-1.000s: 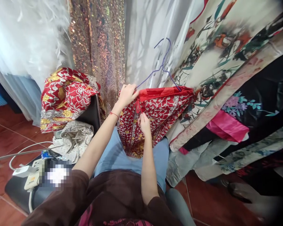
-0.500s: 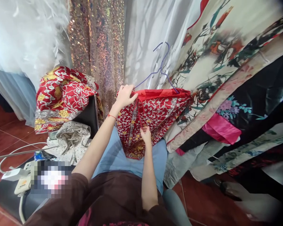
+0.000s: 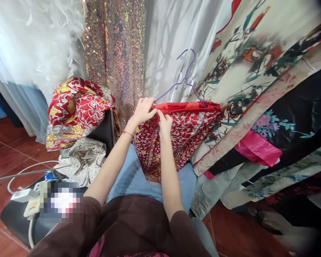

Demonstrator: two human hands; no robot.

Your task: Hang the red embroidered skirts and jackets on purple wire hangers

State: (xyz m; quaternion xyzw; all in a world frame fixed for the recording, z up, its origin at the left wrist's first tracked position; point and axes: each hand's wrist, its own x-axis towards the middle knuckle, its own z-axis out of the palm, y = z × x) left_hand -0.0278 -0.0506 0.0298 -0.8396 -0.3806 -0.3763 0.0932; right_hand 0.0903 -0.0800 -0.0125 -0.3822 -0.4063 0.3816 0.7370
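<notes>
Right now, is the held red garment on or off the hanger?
Apparently on: the purple hanger runs down to the waistband of the red garment.

Left forearm [image 3: 112, 162] slants far and right; left hand [image 3: 143, 111] back uppermost, fingers curled over, thumb pointing right. Right forearm [image 3: 169, 167] extends far; right hand [image 3: 165, 124] fingers bent, tips beside left thumb.

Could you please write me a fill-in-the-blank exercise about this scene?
The left hand and right hand both touch a ____ garment embroidered in silver and gold, with a purple wire hanger at its top.
The thin red cord bracelet circles the ____ wrist.
The shiny panel beside the black floral fabric is bright ____.
Missing words: red; left; pink.
</notes>
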